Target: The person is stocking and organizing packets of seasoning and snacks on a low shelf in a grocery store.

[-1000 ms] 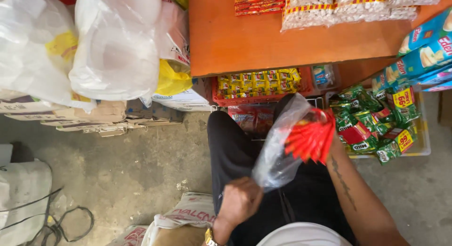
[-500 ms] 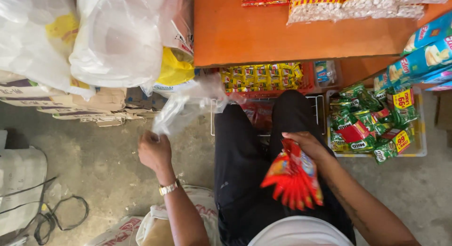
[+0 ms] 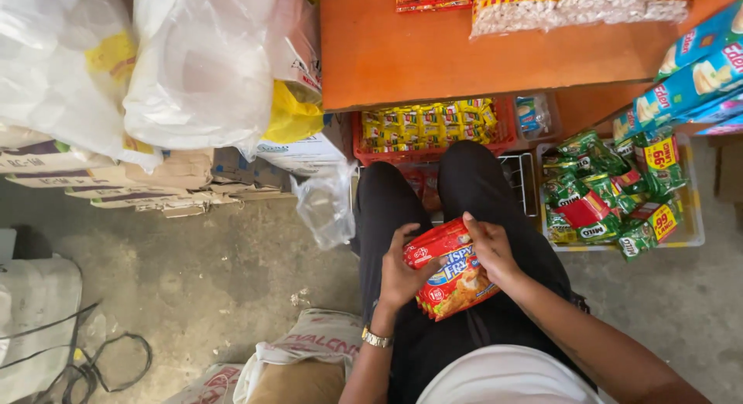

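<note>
Left hand (image 3: 402, 274), right hand (image 3: 489, 248) clasping red sachets (image 3: 449, 271), sachets partly covered

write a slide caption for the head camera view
Seated person's left hand and right hand hold a stack of red packets over the lap.

Bright, even daylight, soft shadows, sharp focus, slight wide-angle bending at edges.
</note>
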